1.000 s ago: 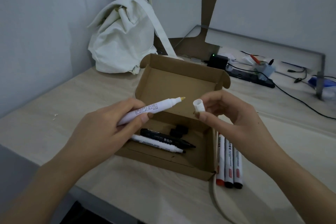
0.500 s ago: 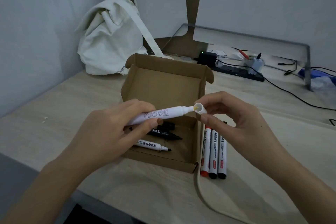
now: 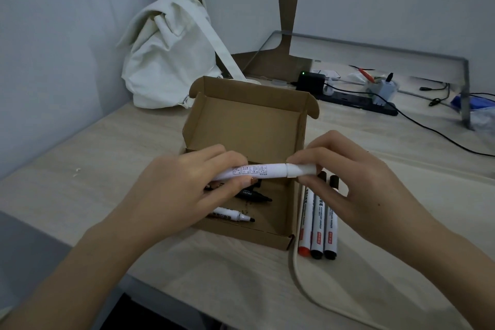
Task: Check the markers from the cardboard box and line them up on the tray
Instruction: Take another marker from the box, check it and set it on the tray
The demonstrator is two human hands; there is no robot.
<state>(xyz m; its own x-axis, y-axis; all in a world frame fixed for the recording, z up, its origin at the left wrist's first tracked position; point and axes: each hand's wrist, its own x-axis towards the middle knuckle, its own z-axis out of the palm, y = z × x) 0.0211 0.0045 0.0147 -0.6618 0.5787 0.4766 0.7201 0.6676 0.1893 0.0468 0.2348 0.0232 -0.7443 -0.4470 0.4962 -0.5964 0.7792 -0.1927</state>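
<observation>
Both hands are gripping a white marker [image 3: 263,171] above the cardboard box [image 3: 249,126]; left hand [image 3: 187,190] fingers clamped on its barrel, right hand [image 3: 356,182] fingers pinching the cap; seemingly light, rigid, best held mid-barrel.

- The light wood desk [image 3: 112,158] carries it all.
- Open cardboard box [image 3: 249,126] sits right under and behind the left hand [image 3: 184,190], flap standing up.
- Tray [image 3: 375,300] lies under the right hand [image 3: 356,185], its pale rim curving just beside the box.
- White canvas bag [image 3: 171,53] slumps well beyond the left hand, by the wall.
- Black power strip [image 3: 361,102] with cables runs far behind the right hand.
</observation>
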